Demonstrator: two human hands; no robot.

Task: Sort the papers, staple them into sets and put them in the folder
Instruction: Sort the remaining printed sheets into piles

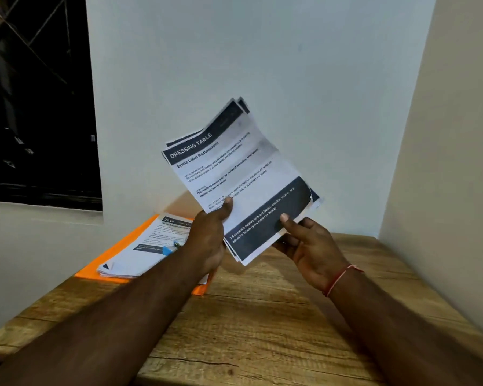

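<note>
Above the table (262,316): a sheaf (243,174) of printed sheets is held up at a tilt, clear of the wood.
Left hand (208,238): grips the sheaf's lower left edge, thumb on the front page, fingers behind.
Right hand (310,246): pinches the bottom corner, thumb on the dark footer band, fingers curled beneath.
Sheaf: several thin white sheets with dark header and footer bands. The edges are fanned and uneven, one right corner is ragged, and no staple is visible.
Pile (140,252): more sheets lie flat on the folder at the table's far left, loosely squared.
Folder (108,257): orange, smooth and flat. The papers rest on it; whether any are in it cannot be told.
Blue item (168,249): small, on the pile, partly hidden by the left forearm. Its kind cannot be told.
Progress: judged early. Sorting is in hand; stapling and filing appear not yet done.
Table surface: matt, coarse-grained wood with dark cracks.
</note>
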